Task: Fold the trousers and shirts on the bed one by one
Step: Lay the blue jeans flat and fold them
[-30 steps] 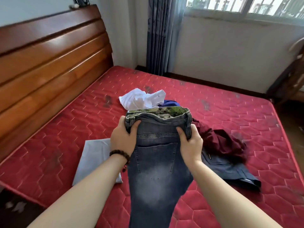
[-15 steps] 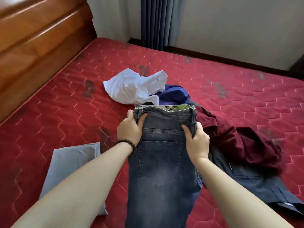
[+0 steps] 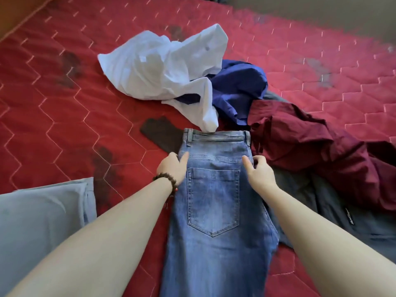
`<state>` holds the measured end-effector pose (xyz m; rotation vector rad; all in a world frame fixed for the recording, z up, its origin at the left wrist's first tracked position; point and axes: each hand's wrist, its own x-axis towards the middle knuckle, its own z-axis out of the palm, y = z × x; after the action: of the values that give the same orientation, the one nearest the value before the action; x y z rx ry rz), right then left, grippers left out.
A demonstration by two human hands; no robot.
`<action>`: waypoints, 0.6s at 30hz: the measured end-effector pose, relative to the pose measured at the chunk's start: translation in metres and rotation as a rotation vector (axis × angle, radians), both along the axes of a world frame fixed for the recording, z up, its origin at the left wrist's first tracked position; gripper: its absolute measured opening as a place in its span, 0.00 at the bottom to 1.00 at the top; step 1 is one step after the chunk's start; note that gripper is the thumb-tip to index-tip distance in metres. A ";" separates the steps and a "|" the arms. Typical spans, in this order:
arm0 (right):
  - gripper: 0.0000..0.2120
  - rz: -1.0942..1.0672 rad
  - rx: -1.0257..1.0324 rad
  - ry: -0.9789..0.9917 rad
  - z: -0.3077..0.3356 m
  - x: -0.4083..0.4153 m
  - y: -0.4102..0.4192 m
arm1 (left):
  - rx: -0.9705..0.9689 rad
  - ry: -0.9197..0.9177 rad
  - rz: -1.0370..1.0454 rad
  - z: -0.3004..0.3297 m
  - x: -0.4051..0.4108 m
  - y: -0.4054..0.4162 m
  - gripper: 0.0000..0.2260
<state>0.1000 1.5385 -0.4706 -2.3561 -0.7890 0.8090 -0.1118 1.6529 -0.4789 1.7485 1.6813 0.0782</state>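
Nearest me, the jeans (image 3: 214,202) lie flat on the red bed (image 3: 53,116), folded lengthwise, back pocket up, waistband at the far end. My left hand (image 3: 172,168) grips the left edge just below the waistband; my right hand (image 3: 258,171) rests at the right edge, fingers loosely curled, and I cannot tell whether it pinches cloth. Denim is heavy and limp, so I judge the seams hold best. Beyond lie a maroon shirt (image 3: 310,146), a blue shirt (image 3: 237,88) and a white shirt (image 3: 162,67).
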 end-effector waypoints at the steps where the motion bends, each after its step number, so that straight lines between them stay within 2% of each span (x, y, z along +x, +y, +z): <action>1: 0.20 -0.010 0.014 -0.025 -0.003 -0.002 0.002 | 0.004 0.011 -0.005 -0.003 0.002 0.001 0.22; 5: 0.13 0.042 0.100 -0.116 -0.001 -0.017 0.004 | 0.105 -0.067 0.034 -0.001 0.009 -0.009 0.14; 9: 0.12 0.021 0.312 -0.331 0.019 -0.019 0.000 | 0.424 -0.214 0.048 0.015 0.004 -0.018 0.10; 11: 0.13 0.033 0.386 -0.368 0.027 -0.015 0.006 | 0.531 -0.272 0.037 0.022 0.006 -0.011 0.12; 13: 0.15 0.061 0.321 -0.321 0.027 -0.010 0.018 | 0.510 -0.228 0.059 0.022 0.009 0.001 0.15; 15: 0.22 0.105 0.119 -0.359 0.024 -0.008 0.026 | 0.483 -0.026 0.106 0.022 0.010 0.005 0.19; 16: 0.26 0.144 0.040 -0.452 0.022 -0.010 0.026 | 0.524 0.058 0.072 0.021 0.011 0.000 0.19; 18: 0.27 0.267 0.085 -0.619 0.018 -0.027 0.024 | 0.704 0.055 -0.146 0.016 0.019 -0.019 0.16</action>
<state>0.0735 1.5623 -0.4528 -2.4708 -1.3767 0.1142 -0.0923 1.6342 -0.4628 2.3914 1.6701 0.6240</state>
